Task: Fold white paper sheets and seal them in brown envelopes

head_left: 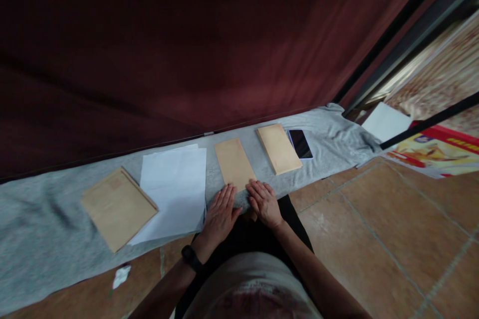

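A brown paper envelope (pixel 235 162) lies flat on the grey cloth in front of me. My left hand (pixel 220 215) rests with its fingers stretched out at the envelope's near left corner. At the near right corner, my right hand (pixel 265 203) lies with its fingers flat, touching the edge. Neither hand grips anything. To the right is a thick stack of brown envelopes (pixel 279 148). White paper sheets (pixel 174 187) lie to the left, and beyond them more brown envelopes (pixel 119 209) sit at an angle, partly over the sheets.
The narrow surface is covered by a grey cloth (pixel 33 239). A phone (pixel 300 144) lies beside the right stack. Dark red fabric (pixel 224 50) rises behind. On the tiled floor (pixel 359 239) are a white scrap (pixel 121 276) and, at right, a colourful printed box (pixel 434 152).
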Available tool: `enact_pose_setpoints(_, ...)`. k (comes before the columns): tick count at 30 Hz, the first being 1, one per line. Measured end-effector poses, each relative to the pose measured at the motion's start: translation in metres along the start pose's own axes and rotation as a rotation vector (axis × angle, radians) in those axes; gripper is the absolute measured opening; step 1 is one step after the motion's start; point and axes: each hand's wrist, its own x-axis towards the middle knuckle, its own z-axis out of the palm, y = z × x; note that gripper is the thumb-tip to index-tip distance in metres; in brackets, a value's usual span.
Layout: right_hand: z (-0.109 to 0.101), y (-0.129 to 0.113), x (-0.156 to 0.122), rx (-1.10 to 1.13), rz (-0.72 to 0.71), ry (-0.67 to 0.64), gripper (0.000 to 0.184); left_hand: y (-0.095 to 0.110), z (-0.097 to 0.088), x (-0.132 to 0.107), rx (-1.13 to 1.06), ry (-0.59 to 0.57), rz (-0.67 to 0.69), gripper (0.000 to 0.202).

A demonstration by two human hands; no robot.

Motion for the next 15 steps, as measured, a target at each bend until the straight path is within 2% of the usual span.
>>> enact_pose_setpoints(5,0.001,-0.001,0.0,0.005,0.009,0.014,0.046,-0.013,0.003,0.013,0.007,0.036,-0.119,0.06)
enact_pose_setpoints(10,0.0,-0.003,0.001,-0.017,0.021,0.016,0.043,-0.019,0.005,0.062,-0.005,0.047,-0.185,0.063)
enact_pose_setpoints(15,0.0,-0.003,0.002,-0.042,0.024,0.009,0.043,-0.011,0.016,0.107,0.008,-0.045,-0.1,0.057)
